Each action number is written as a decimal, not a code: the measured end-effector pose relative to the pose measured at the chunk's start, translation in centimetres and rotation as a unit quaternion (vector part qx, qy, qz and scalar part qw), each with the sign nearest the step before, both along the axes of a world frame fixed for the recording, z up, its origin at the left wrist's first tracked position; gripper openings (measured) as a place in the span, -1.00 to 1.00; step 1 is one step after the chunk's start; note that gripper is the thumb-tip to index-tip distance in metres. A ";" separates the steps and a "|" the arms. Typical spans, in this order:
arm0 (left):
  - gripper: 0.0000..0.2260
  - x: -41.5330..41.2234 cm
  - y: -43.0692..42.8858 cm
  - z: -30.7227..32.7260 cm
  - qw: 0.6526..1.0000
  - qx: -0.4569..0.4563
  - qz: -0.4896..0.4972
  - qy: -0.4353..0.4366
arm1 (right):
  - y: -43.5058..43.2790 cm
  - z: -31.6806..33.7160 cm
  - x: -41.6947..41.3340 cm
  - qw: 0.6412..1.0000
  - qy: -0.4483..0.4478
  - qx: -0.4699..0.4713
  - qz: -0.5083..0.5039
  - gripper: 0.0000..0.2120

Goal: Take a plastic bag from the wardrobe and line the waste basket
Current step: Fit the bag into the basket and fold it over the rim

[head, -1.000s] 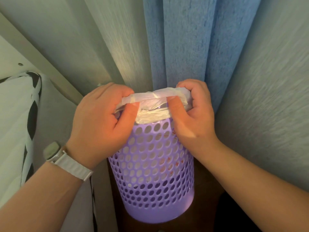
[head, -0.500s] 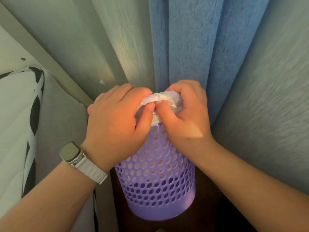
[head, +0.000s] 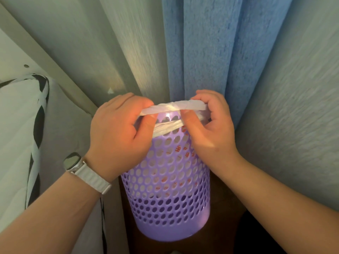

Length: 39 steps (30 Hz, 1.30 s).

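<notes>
A purple perforated waste basket (head: 170,195) stands upright on a dark floor. Inside it is a white plastic bag (head: 174,107) with red print showing through the holes. The bag's top edge is bunched into a twisted band stretched above the rim. My left hand (head: 117,136) grips the band's left end and my right hand (head: 207,129) pinches its right end. Part of the bag is folded over the near rim between my hands. My hands hide most of the basket's opening.
Grey-green curtains (head: 91,52) and a blue curtain (head: 211,52) hang close behind the basket. A white cushion with black pattern (head: 20,134) lies at the left beside a pale wooden frame (head: 45,57). A watch (head: 73,161) sits on my left wrist.
My hands met at the middle of the rim with the bag bunched between them, then drew apart, stretching the twisted bag edge across the top of the basket.
</notes>
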<state>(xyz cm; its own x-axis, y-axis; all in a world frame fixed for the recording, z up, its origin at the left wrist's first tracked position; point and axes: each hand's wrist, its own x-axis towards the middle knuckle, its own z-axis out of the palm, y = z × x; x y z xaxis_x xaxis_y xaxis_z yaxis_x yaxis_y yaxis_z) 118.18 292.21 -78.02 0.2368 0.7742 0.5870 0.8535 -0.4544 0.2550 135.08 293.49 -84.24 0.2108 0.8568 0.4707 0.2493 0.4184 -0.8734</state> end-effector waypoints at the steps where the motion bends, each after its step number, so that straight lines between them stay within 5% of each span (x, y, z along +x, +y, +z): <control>1: -0.78 0.0 0.0 0.0 1.000 0.002 -0.004 0.002 | 0.0 0.0 0.0 1.000 -0.003 0.005 -0.007 -0.82; 10: -0.78 1.9 -0.9 0.1 0.994 0.053 0.012 0.093 | -0.4 0.9 -1.0 0.996 -0.075 0.027 -0.048 -0.73; 26: -0.83 -0.7 0.6 -0.3 1.000 0.006 -0.003 0.025 | 0.3 0.0 0.5 0.998 -0.061 0.028 -0.013 -0.68; 33: -0.82 -0.3 0.3 -0.4 0.999 -0.005 -0.036 -0.026 | 0.4 -0.2 0.6 0.999 -0.028 0.043 -0.012 -0.84; 39: -0.72 0.1 0.1 0.0 0.998 0.031 -0.017 0.046 | 0.2 0.2 0.0 0.998 -0.044 0.044 -0.032 -0.77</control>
